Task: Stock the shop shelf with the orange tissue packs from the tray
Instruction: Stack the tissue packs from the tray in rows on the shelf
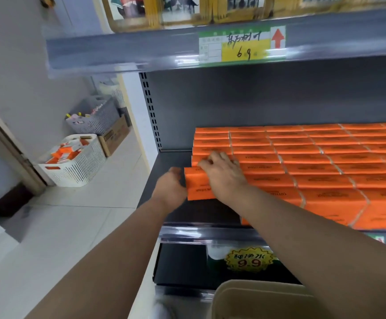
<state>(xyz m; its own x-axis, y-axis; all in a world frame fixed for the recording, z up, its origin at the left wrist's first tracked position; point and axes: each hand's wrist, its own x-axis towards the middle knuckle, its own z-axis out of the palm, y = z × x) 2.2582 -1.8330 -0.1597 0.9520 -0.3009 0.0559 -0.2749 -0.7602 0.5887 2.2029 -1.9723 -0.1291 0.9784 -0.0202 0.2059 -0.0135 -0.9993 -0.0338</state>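
Lowest in view and nearest you, a beige tray (233, 293) shows only its rim and part of one wall; whether it holds any packs cannot be seen. Both forearms reach over it to the dark shelf (201, 215).

Step in hand: seating one orange pack (198, 191) at the front of the leftmost column. Your right hand (222, 174) lies palm-down on this pack, fingers bent over its far top edge and gripping it. Your left hand (170, 187) meets the pack's left end. Its fingers are blurred and turned away, so whether they press flat or curl cannot be told. The pack juts left of the stocked rows (314, 162), which fill the shelf to the right edge of view.

Next move, as a judgement: push the pack rightward until it sits flush with its column, then let go. Bare shelf lies in front of it, room for further packs.

Hard to read: the print on the packs, the handwritten price tag (245, 46) above, and the contents of a white basket (79, 162) on the floor, which holds orange and white items of uncertain kind.
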